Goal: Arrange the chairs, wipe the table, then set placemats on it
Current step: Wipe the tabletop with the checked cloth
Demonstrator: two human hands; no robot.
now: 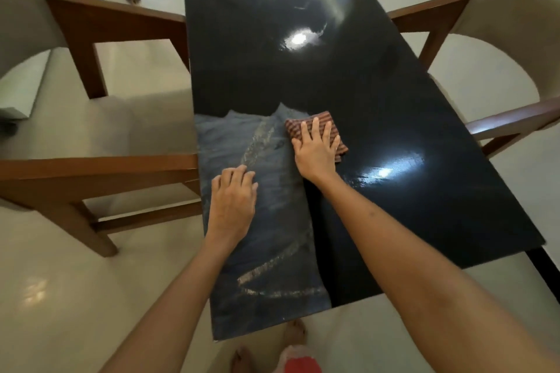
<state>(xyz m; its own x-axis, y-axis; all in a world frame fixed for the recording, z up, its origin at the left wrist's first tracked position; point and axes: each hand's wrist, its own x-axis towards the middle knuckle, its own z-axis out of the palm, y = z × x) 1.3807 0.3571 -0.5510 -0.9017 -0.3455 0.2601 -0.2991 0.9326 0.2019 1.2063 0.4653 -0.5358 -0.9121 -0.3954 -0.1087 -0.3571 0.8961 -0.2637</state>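
right hand [316, 150] presses flat on the cloth [315, 127]; left hand [233, 200] rests loosely curled on table [394, 85].

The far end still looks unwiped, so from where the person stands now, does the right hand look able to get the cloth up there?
Probably not: the right hand presses the cloth mid-table with that arm already stretched.
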